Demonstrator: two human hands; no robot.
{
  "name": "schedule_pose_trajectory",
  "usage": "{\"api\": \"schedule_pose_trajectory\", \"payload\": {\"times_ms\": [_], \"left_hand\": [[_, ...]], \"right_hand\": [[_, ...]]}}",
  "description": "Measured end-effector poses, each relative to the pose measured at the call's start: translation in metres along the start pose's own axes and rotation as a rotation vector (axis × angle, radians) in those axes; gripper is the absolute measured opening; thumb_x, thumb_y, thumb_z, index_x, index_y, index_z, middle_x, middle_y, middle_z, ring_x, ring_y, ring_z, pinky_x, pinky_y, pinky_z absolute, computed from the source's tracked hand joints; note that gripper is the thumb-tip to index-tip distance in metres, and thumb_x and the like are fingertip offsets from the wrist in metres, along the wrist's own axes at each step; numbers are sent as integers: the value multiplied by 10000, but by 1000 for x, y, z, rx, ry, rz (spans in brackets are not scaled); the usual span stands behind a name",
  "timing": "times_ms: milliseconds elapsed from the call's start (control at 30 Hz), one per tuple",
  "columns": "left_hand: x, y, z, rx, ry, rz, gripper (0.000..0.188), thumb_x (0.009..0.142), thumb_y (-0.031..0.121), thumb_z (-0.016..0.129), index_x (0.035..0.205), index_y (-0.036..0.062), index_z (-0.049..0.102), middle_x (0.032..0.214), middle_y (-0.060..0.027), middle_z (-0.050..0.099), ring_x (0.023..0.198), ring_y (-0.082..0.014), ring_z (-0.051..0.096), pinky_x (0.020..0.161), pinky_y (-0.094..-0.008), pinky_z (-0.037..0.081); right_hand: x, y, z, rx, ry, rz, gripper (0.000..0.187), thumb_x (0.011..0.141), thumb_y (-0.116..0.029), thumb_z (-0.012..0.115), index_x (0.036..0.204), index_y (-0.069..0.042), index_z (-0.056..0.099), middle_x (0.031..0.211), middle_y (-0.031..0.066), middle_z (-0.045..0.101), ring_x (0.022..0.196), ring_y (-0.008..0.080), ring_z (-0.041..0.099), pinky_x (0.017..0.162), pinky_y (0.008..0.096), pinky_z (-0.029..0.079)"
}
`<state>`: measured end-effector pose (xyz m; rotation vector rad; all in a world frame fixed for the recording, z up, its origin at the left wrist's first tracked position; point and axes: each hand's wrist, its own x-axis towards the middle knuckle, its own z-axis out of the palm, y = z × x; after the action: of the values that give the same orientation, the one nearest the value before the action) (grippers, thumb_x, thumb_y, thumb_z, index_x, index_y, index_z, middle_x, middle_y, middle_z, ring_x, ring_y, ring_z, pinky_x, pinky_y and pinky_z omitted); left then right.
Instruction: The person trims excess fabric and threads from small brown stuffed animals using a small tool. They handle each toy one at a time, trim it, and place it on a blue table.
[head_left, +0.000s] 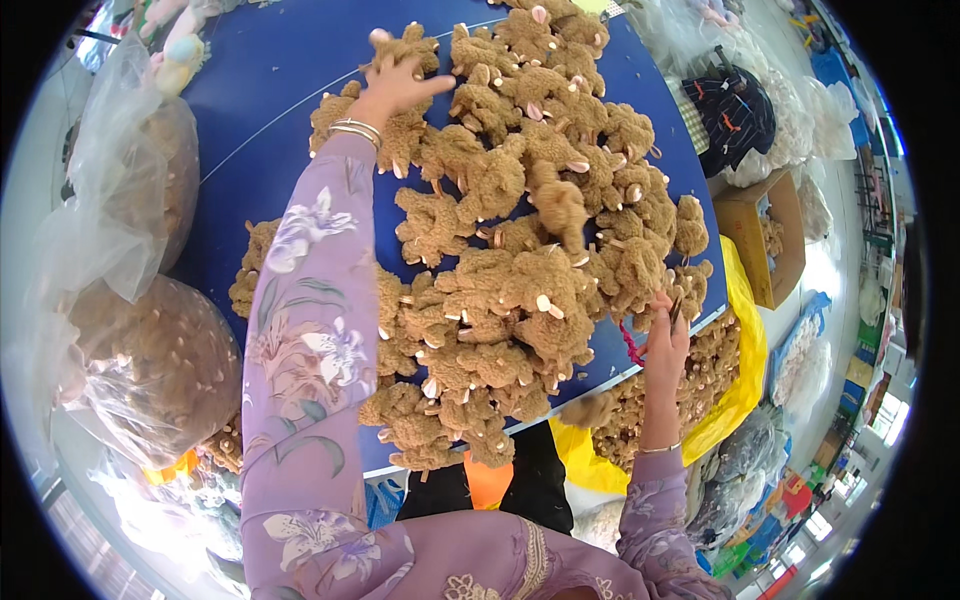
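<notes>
Brown curly plush toys [520, 290] with small pink-and-white ears lie heaped over the blue table [240, 130]. My left hand [400, 88] reaches to the far side of the heap, its fingers spread over a plush toy [413, 48]. At the heap's right edge, my right hand [664, 345] is closed around a small cutting tool, apparently scissors [632, 345]. A magenta-wrapped handle shows beside the fingers and a dark tip sticks up past them. One plush toy [560, 212] in the middle of the heap looks smeared by motion.
A yellow-rimmed bag [735, 370] below the table's right edge holds many similar toys, with a blurred brown toy [590, 410] above it. Large clear bags of toys [150, 370] stand at the left. A cardboard box [745, 235] and dark striped cloth [735, 115] are at the right.
</notes>
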<state>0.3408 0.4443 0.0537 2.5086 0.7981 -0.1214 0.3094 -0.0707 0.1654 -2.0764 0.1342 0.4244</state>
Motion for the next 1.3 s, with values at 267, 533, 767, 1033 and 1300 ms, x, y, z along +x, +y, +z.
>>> {"api": "schedule_pose_trajectory", "payload": {"times_ms": [267,533,767,1033,1300], "left_hand": [[-66,38,38,130,-95,120,1016,638,767,644,1365,71,502,1486,-286,275,1341,-487,303,1077,-514,330],[-146,107,71,38,-2,77,795,658,501,766,1281,64,533,1412,-296,333,1208,-450,455,991,-479,429],[-139,102,86,-200,161,98,433,683,228,766,994,-12,582,967,-194,609,858,-326,621,804,-371,514],[-232,225,-11,-386,-212,520,470,691,256,782,1030,20,556,1092,-155,600,903,-271,616,790,-398,518],[-249,196,36,-272,1,642,622,748,273,727,1289,65,500,1417,-163,418,1290,-371,397,1100,-458,312]], "right_hand": [[-39,68,-40,119,86,107,245,1028,-230,431,1014,-40,584,641,-30,459,537,38,413,489,214,371],[-101,145,-33,145,-138,420,216,1013,-214,456,1009,-25,560,814,16,560,524,52,432,480,216,389],[-102,151,-32,218,-275,381,198,1004,-177,459,987,-17,574,784,15,564,567,53,465,500,210,404],[-114,173,-53,122,-271,405,224,996,-188,453,976,-2,577,764,27,581,538,69,482,494,216,404],[-127,173,-39,156,-356,446,221,978,-197,502,940,-9,612,690,0,548,523,62,461,479,209,359]]}}
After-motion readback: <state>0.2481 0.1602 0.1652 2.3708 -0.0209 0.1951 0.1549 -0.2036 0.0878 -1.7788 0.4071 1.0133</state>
